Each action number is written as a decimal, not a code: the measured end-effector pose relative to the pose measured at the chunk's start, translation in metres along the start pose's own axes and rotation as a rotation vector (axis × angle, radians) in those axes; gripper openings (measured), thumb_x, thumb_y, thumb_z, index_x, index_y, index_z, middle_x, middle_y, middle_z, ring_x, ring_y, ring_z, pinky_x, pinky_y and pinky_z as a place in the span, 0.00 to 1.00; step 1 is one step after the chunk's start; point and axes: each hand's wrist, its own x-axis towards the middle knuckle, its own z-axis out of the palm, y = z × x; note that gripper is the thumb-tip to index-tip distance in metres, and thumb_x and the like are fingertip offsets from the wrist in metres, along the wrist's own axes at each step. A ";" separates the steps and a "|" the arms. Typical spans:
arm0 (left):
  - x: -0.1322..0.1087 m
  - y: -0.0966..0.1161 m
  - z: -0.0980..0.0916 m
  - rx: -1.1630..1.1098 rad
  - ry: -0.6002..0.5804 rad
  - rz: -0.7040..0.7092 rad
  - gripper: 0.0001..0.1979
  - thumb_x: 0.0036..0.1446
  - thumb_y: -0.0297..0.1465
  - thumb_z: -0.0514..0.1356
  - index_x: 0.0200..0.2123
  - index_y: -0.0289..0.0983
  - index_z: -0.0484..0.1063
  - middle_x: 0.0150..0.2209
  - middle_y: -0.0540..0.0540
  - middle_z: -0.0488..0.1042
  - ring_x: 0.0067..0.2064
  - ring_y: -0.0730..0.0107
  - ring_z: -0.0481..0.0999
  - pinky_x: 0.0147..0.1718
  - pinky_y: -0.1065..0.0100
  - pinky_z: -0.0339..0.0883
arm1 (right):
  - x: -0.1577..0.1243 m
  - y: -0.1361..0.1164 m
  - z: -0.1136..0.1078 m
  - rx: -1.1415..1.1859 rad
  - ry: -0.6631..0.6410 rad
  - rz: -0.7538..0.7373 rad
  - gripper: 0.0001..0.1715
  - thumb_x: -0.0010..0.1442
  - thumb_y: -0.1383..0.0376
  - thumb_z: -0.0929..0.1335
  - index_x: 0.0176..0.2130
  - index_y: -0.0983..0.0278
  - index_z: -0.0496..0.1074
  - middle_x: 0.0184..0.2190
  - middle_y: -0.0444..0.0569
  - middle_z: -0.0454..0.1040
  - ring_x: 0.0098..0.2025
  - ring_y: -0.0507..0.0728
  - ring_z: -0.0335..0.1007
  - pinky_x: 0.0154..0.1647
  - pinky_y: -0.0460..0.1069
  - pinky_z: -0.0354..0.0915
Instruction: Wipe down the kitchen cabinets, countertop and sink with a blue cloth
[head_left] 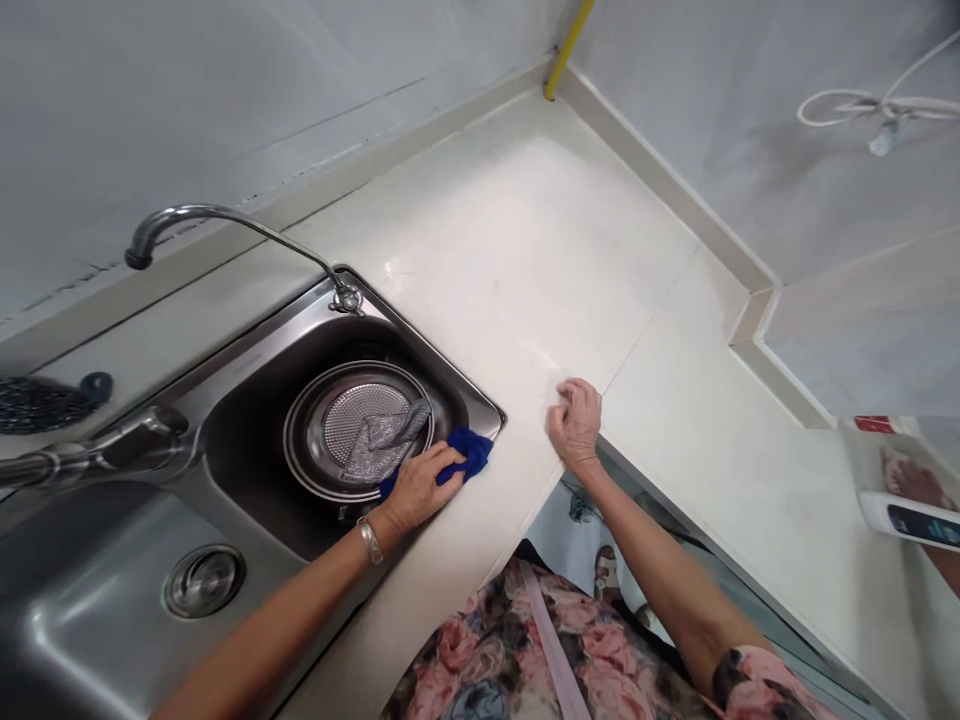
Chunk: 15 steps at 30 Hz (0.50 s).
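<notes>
My left hand (426, 487), with a silver bracelet at the wrist, grips a blue cloth (471, 452) at the front right rim of the steel sink (450, 375). Beside it in the basin sits a round metal pan (300, 440) with a perforated-looking centre, and a grey mesh cloth (373, 450) lies folded inside. My right hand (576, 420) is over the white counter near its inner corner, fingers curled in toward the palm; nothing shows in them.
A curved faucet (225, 213) arches behind the basin. A second tap (112, 448) and a dark scrubber (41, 403) are at the left. A yellow pipe (568, 50) stands in the corner. Another person's hand (916, 478) is near a white bottle (911, 520) at the right.
</notes>
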 end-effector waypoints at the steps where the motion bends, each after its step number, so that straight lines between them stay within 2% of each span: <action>1: 0.010 0.005 0.003 0.062 -0.019 -0.038 0.10 0.64 0.31 0.56 0.44 0.40 0.76 0.43 0.45 0.78 0.42 0.65 0.78 0.40 0.65 0.68 | 0.000 0.000 0.000 -0.002 0.000 0.002 0.22 0.52 0.75 0.62 0.46 0.63 0.69 0.48 0.56 0.71 0.54 0.63 0.67 0.57 0.60 0.64; 5: 0.052 0.021 0.014 0.324 -0.005 -0.207 0.12 0.66 0.35 0.54 0.48 0.43 0.76 0.48 0.45 0.76 0.43 0.60 0.79 0.31 0.65 0.62 | 0.000 -0.001 -0.001 0.003 0.012 -0.010 0.22 0.52 0.75 0.62 0.46 0.63 0.69 0.48 0.56 0.71 0.54 0.63 0.67 0.56 0.59 0.65; 7: 0.067 0.018 0.006 0.359 0.050 -0.262 0.13 0.67 0.35 0.53 0.48 0.41 0.75 0.48 0.42 0.76 0.42 0.57 0.79 0.30 0.64 0.62 | 0.001 -0.001 0.000 0.007 0.016 -0.010 0.22 0.52 0.76 0.61 0.46 0.62 0.68 0.48 0.56 0.71 0.54 0.63 0.67 0.56 0.59 0.65; 9: 0.076 0.007 -0.013 0.364 0.157 -0.349 0.15 0.67 0.34 0.52 0.50 0.37 0.75 0.49 0.38 0.77 0.43 0.54 0.79 0.34 0.61 0.67 | 0.001 -0.001 0.001 0.010 0.016 -0.008 0.22 0.52 0.76 0.61 0.46 0.62 0.68 0.47 0.55 0.71 0.53 0.62 0.68 0.56 0.59 0.65; 12: 0.076 -0.010 -0.045 0.292 0.394 -0.430 0.18 0.67 0.35 0.52 0.53 0.33 0.74 0.50 0.34 0.79 0.50 0.51 0.78 0.49 0.55 0.71 | 0.002 0.000 0.002 0.007 0.027 -0.014 0.21 0.52 0.75 0.61 0.46 0.62 0.68 0.47 0.55 0.72 0.53 0.62 0.68 0.55 0.59 0.65; 14: 0.072 -0.012 -0.053 0.151 0.480 -0.333 0.18 0.66 0.38 0.55 0.52 0.34 0.76 0.49 0.37 0.80 0.51 0.54 0.78 0.55 0.56 0.70 | 0.002 0.000 0.002 0.005 0.037 -0.016 0.21 0.52 0.75 0.62 0.45 0.62 0.68 0.47 0.55 0.72 0.52 0.62 0.68 0.55 0.59 0.66; 15: 0.070 -0.008 -0.050 0.072 0.467 -0.254 0.18 0.66 0.40 0.57 0.51 0.36 0.77 0.48 0.40 0.81 0.50 0.56 0.79 0.55 0.57 0.70 | 0.002 0.000 0.002 0.005 0.038 -0.014 0.21 0.52 0.75 0.62 0.45 0.62 0.68 0.47 0.55 0.72 0.52 0.62 0.68 0.55 0.59 0.66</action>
